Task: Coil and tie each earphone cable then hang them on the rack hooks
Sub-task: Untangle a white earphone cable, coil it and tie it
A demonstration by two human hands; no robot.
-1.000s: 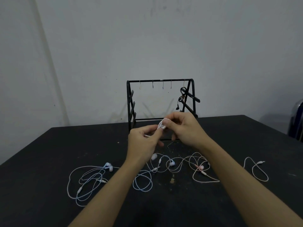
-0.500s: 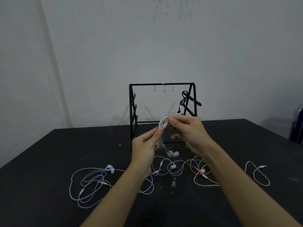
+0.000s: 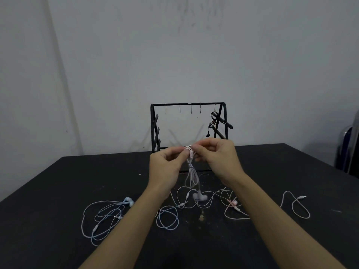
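Progress: black earphone [image 3: 212, 123] is hanging on the rack [image 3: 188, 104] | you are pinching the white earphone bundle [image 3: 191, 172] at its top with left hand [image 3: 166, 167] and right hand [image 3: 217, 160], above the table [image 3: 58, 191] | blue earphone [image 3: 108, 216] and pink earphone [image 3: 233, 205] are lying uncoiled.

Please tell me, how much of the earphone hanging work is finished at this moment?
Done: one black earphone hangs on the rack, rightmost hook. In hand: left hand and right hand pinch the top of a coiled white earphone. Left: a blue earphone, a pink earphone and other loose cables lie on the table; four hooks look free.
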